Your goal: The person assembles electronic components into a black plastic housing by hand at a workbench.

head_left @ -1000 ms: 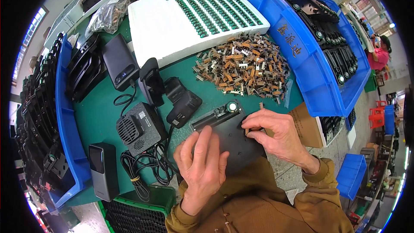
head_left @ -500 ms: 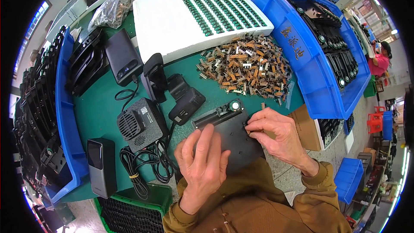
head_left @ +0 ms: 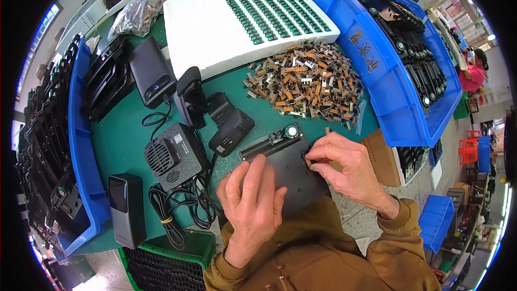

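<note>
A black plastic housing (head_left: 293, 175) lies in front of me at the table's near edge, with a long slot and a round silver-and-green part (head_left: 291, 131) along its far side. My left hand (head_left: 252, 199) rests on its left part, fingers stretched and slightly apart, holding nothing. At the housing's right edge, my right hand (head_left: 344, 167) pinches a small brown-and-silver slide switch (head_left: 307, 160) between thumb and fingertips; most of it is hidden. Beyond the hands lies a heap of similar small switches (head_left: 304, 83).
A white foam tray (head_left: 194, 32) holds rows of green parts. Blue bins (head_left: 388, 102) of black housings stand on both sides. Left of my hands are a dark grey speaker-like box (head_left: 175, 156), coiled black cables (head_left: 167, 215) and a power bank (head_left: 126, 210). A green crate (head_left: 204, 248) sits below.
The view has shifted very slightly. My right fingers have moved a little at the housing's edge, and a brown bit of the switch now shows. My left hand stays in place.
</note>
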